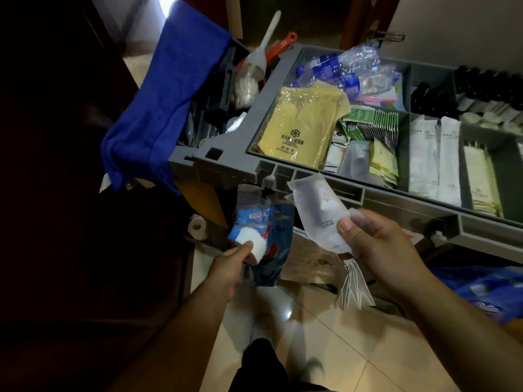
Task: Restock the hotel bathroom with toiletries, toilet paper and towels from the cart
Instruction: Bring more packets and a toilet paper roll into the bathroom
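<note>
Left hand [226, 264] grips a white toilet roll [256, 246] below the cart tray [226, 154], at its near-left corner, against a blue wrapper [278, 222] with blurred print. Right hand [379, 244] pinches fanned frosted sachets [319, 213] before the near edge. It's a thumb-only hold, so the lower ones could slide out. The yellow pouch [300, 128] shows a flower emblem, lettering unreadable.

Plainly a hotel, seen from beside a grey housekeeping cart [235, 154]: divided top packed with yellow logo-printed bags [300, 128] at the left end, green sachets [373, 123] and white wrapped amenities [435, 159] toward the right, with a blue cloth [158, 103] draped over the left corner. Glossy floor tiles [311, 335] underfoot; perhaps a guest-room door [365, 21] behind, too dim to confirm.
</note>
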